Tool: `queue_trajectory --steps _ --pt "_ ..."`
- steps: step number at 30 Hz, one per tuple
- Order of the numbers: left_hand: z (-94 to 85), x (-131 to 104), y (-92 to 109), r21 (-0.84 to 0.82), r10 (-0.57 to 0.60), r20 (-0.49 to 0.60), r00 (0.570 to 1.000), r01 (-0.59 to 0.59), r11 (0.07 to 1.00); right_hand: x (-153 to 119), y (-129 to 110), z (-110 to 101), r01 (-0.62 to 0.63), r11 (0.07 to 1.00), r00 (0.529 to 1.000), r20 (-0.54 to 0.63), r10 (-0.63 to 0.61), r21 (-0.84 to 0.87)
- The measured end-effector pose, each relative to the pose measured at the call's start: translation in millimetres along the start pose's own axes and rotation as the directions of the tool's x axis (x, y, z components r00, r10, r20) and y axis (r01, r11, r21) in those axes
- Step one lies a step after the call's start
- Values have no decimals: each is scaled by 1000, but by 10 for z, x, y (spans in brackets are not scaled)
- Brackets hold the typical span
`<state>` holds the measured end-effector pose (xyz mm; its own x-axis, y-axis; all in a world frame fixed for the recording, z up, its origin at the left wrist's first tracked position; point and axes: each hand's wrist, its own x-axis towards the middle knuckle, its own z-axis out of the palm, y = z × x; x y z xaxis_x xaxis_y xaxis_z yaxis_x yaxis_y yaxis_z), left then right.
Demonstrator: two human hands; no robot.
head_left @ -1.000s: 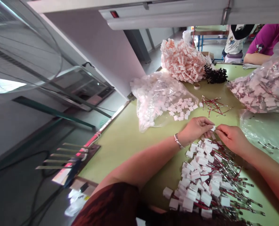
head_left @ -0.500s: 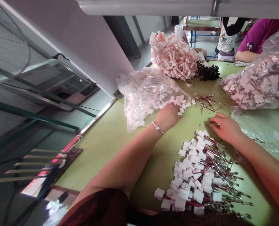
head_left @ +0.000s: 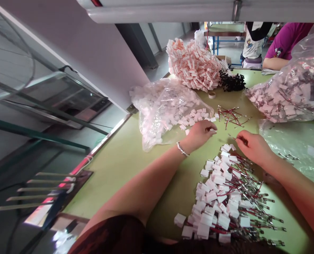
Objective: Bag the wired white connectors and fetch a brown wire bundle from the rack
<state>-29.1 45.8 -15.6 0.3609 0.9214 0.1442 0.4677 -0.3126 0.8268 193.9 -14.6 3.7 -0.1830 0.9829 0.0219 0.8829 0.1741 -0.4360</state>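
Observation:
My left hand (head_left: 202,133) is closed in a pinch on a small white plastic housing (head_left: 212,130), mostly hidden by the fingertips. Across a short gap, my right hand (head_left: 249,144) pinches a short wire with a metal terminal (head_left: 230,136) that points toward the left hand. Loose white housings (head_left: 196,115) lie behind the left hand, spilling from a clear plastic bag (head_left: 162,106). A scatter of dark red wires with metal ends (head_left: 232,116) rests beyond both hands. Nearer me is a heap of white housings with red wires attached (head_left: 217,190).
Pinkish-white connectors (head_left: 194,65) are piled at the back beside black parts (head_left: 233,82) and a tape roll (head_left: 212,95). A full clear bag (head_left: 289,95) stands at right, above a flat plastic sheet (head_left: 300,141). A person in a purple sleeve (head_left: 288,40) is across the table.
My left hand has come away from the loose housings, moving right with one in its fingertips. The right hand has stayed near its place, its wire's tip now tilted upward.

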Motion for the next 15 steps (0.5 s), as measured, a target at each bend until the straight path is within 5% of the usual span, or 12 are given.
queue_trajectory --steps 3,5,10,15 --pt "84 -57 125 -452 -198 55 979 201 869 -40 -45 -14 39 984 999 3 -40 174" --pt "124 -90 167 -602 -204 137 969 245 760 -60 -68 -21 58 963 998 21 -66 263" --pt "174 -139 196 -699 -169 232 958 285 655 -86 -132 -70 -4 884 991 119 -58 467" --pt "136 -149 259 -642 -163 257 952 295 707 -78 -158 -126 -304 700 923 383 47 646"
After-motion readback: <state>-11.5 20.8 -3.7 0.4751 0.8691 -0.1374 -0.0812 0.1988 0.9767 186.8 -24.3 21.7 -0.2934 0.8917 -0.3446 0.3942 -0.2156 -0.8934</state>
